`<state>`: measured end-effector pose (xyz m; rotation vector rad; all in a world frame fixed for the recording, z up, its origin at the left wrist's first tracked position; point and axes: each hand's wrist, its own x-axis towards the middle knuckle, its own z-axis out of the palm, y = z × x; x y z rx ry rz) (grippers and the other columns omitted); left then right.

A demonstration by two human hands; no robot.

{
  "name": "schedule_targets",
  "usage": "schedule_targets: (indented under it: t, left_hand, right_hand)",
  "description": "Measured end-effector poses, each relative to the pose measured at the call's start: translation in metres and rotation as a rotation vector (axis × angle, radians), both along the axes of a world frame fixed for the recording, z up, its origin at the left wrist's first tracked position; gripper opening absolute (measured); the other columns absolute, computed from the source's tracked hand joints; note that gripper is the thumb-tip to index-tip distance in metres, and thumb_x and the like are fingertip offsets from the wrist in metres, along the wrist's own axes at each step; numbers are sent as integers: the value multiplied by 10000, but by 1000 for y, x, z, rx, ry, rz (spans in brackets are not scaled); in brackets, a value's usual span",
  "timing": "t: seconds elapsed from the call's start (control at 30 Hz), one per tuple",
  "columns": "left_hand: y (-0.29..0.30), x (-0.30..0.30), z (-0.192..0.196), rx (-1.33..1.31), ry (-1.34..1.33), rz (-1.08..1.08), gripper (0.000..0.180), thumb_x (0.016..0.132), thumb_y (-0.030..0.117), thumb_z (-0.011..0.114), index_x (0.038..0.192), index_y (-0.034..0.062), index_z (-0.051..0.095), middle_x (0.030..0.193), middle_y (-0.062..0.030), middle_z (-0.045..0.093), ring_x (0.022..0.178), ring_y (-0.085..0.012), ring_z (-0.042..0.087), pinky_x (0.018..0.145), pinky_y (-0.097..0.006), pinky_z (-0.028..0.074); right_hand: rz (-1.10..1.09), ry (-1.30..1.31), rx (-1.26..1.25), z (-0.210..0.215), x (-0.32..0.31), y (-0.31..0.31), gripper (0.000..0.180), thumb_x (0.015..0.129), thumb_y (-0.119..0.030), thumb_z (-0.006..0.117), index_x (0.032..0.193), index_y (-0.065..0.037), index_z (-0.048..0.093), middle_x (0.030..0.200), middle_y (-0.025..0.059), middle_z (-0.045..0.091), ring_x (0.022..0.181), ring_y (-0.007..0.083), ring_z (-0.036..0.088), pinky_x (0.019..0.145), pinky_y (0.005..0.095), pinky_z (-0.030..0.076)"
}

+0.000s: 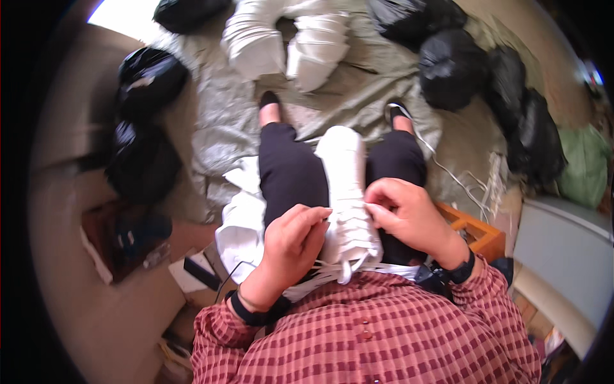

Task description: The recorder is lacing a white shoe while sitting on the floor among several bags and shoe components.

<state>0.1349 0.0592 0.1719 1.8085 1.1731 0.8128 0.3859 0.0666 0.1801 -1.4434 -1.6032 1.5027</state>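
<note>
A white shoe upper [342, 153] lies lengthwise between my thighs, its toe pointing away from me. Rows of white shoelace [352, 224] cross its front, and a loop hangs at the near end. At its left edge, my left hand [295, 240] is closed in a pinch; what the fingertips grip is too small to make out. My right hand [409, 214] pinches at the opposite edge, where the lace runs into its thumb and fingers. More white laces [313, 276] lie across my lap below the upper.
White shoe pieces [240, 233] are heaped beside my left thigh. Nested white uppers [256, 51] form an arched stack beyond my feet, on a crumpled grey-green sheet [224, 128]. Black bags [451, 67] stand on both sides. An orange wooden frame [483, 237] and a grey box [563, 243] are at right.
</note>
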Motion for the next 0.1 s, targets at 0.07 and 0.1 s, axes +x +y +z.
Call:
schedule_targets:
  t: [0.07,0.1]
  left_hand:
    - [-6,-14,6,-365,-330,239,161,1046,11,540,1135,-14,671,787,-40,616,631,-66,571,589,-195,455]
    - [-3,-26,4,-428,-321,373,189,1049,15,526,1165,5,674,786,-55,624,633,-97,587,596,-211,468]
  right_hand:
    - [-11,62,-95,-2,1,-2,90,919,-25,638,1006,-27,663,959,76,684,844,189,697,803,304,554]
    - [19,70,-197,0,5,-1,113,931,-18,620,1022,-53,678,1004,60,702,921,200,727,876,303,563]
